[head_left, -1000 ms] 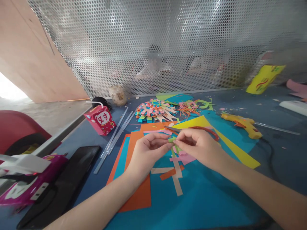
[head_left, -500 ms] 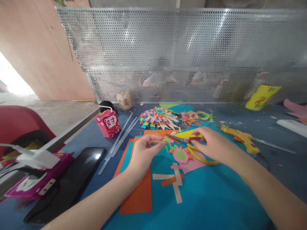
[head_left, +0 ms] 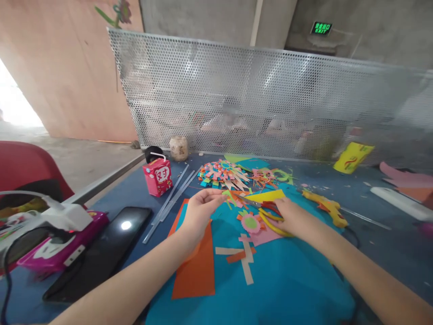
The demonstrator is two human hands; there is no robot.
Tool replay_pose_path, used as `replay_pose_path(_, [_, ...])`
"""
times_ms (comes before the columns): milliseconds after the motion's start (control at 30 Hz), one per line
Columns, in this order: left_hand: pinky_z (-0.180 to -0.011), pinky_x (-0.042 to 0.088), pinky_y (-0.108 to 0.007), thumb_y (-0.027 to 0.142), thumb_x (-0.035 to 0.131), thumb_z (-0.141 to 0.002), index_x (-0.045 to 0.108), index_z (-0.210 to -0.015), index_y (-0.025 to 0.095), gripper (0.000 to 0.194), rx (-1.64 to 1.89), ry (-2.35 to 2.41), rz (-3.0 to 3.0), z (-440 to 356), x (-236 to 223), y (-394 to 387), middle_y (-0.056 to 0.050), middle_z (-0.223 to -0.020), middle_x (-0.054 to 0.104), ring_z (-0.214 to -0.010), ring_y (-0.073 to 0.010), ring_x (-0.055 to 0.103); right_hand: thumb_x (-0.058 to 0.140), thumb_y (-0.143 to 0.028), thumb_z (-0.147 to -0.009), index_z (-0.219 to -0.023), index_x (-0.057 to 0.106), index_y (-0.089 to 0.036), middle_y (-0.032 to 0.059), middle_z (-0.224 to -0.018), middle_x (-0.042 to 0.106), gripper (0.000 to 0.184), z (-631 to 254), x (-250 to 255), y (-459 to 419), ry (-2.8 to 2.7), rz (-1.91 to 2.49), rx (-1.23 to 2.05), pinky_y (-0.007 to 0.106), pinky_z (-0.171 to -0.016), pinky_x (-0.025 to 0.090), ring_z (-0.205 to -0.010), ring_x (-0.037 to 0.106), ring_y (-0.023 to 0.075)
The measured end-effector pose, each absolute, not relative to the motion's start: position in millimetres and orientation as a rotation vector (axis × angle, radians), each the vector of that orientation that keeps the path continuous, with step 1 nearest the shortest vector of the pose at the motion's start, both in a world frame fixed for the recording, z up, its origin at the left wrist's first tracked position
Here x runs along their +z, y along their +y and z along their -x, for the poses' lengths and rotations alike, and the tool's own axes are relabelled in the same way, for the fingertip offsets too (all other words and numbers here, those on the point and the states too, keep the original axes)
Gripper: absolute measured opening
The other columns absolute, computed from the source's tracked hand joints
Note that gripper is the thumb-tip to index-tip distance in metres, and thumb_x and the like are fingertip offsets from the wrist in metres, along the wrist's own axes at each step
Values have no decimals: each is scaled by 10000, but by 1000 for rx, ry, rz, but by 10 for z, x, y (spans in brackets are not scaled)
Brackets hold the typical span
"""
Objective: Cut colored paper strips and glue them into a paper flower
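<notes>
My left hand pinches a small light-green paper piece between thumb and fingertips. In my right hand are scissors with red and yellow handles, their blades pointing left toward the green piece. I cannot tell whether the blades touch it. Just below the scissors lies a pink paper flower with a green centre, partly over a pink sheet. Pale and orange paper strips cross each other on the large blue sheet. An orange sheet lies under my left wrist.
Behind my hands sits a layered fringed paper flower beside paper shreds. A yellow glue gun lies right. To the left are clear glue sticks, a red drink carton, a phone and a purple power strip. A perforated metal screen borders the back.
The view has tilted upward, bringing an exit sign into sight. My right hand now sits lower around the scissors' handles. My left hand still pinches the green piece.
</notes>
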State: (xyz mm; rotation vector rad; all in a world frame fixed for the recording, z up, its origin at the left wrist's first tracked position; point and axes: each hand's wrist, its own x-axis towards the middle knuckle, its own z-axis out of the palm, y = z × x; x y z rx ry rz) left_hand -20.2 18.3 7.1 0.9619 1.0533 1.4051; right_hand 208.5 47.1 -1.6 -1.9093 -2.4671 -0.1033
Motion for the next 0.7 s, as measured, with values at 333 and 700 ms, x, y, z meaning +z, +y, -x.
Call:
replay_pose_path(333, [-616,506,-275,250,541,-839,579,-876,109,150,1404,1040,-993,239,95,183,-21,-819,605,-693,-113,584,546,-310,-878,-1085,535,-112,87,-1055,557,287,-2063,159,561,-2408,2238,-456,372,-770,495,-905,569,189])
replay_pose_path(700, [-496,336,-163,200,733,-645,615,-782,131,194,1593,852,-840,318,151,207,31,-671,601,-551,-41,481,576,-272,-812,-1045,521,-89,144,-858,619,301,-2314,384,472,-2215,2079,-458,314,-660,471,-823,595,245])
